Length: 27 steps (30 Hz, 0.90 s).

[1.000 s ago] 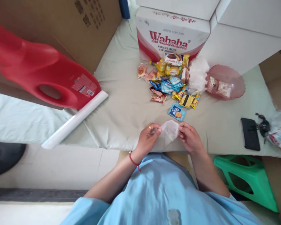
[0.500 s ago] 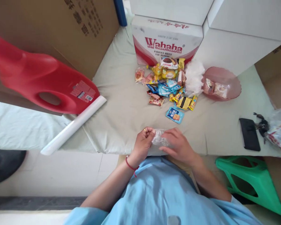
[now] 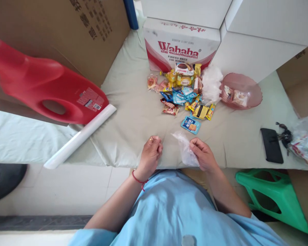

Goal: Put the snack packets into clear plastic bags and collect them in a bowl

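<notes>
My right hand (image 3: pixel 204 156) pinches a small clear plastic bag (image 3: pixel 184 148) at the near edge of the cloth-covered table (image 3: pixel 133 116). My left hand (image 3: pixel 149 157), a ring on one finger and a red string at the wrist, is curled closed a little to the left of the bag, apart from it; nothing shows in its fingers. Beyond the hands lies a pile of wrapped snacks (image 3: pixel 184 92), with one blue packet (image 3: pixel 190 124) nearest to me.
A Wahaha box (image 3: pixel 179 42) and white boxes stand behind the snacks. A pink bowl (image 3: pixel 242 94) holds two packets. A red jug (image 3: pixel 41 89) and a white roll (image 3: pixel 79 136) lie left. A black phone (image 3: pixel 271 145), keys and a bag lie right; a green stool (image 3: pixel 272 194) stands below.
Both hands held the bag stretched between them, then bunched it. Now my left hand has let go and drawn left, and the bag hangs from my right hand alone.
</notes>
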{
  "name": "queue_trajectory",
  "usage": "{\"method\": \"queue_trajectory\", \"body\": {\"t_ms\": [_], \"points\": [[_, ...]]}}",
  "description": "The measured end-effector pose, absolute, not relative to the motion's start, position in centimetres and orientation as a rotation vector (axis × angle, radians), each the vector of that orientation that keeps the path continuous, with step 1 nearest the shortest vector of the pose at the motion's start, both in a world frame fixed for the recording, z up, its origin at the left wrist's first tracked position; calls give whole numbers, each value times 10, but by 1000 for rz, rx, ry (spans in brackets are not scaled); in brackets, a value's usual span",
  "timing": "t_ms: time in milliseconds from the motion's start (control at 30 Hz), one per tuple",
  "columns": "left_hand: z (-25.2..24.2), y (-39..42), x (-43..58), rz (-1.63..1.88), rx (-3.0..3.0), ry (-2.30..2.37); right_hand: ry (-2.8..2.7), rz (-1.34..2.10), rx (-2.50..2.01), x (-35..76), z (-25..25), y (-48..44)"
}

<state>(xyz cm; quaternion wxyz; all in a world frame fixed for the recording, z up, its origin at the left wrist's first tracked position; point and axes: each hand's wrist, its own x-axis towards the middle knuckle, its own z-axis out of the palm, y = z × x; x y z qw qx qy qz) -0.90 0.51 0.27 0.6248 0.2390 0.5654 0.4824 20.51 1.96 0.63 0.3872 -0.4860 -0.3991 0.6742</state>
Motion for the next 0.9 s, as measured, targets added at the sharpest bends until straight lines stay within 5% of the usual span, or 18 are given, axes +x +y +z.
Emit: {"method": "queue_trajectory", "body": {"t_ms": [333,633,900], "points": [[9,1,11,979,854,1248,-1601,1403,-1245,191,8,12],[2,-4,9,973,1222,1206,-1387,1503,-1239,190,8,23],[3,-4,-5,1036,902,1125,-945,1762,-1182,199,12,34]]}}
